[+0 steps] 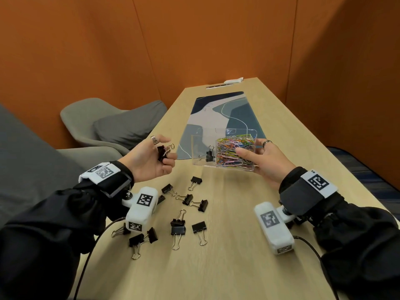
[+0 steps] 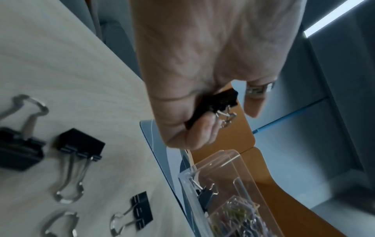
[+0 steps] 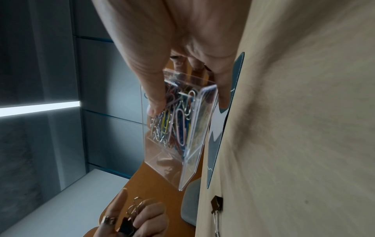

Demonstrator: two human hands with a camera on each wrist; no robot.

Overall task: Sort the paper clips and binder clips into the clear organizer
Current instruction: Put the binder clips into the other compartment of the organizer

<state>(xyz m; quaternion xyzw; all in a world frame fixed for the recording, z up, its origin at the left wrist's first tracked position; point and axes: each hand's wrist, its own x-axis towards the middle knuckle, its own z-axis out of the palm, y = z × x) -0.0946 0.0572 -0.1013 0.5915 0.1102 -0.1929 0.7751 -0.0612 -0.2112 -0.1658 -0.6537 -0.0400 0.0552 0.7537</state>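
About eleven black metal binder clips with silver wire handles (image 1: pixel 200 227) lie loose on the pale wooden counter (image 1: pixel 238 245), two of them half hidden behind a wrist camera (image 1: pixel 141 210). One more sits in the one clear plastic organizer (image 1: pixel 199 148). The left hand (image 1: pixel 147 161) holds at least one. The coloured wire paper clips (image 1: pixel 234 148) form one heap too dense to count.

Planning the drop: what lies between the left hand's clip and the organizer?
Nothing: in the head view, only air separates the clip from the organizer, above table and mat.

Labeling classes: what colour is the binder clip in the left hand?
Black body, silver wire handles; head view shows the binder clip in the left hand best.
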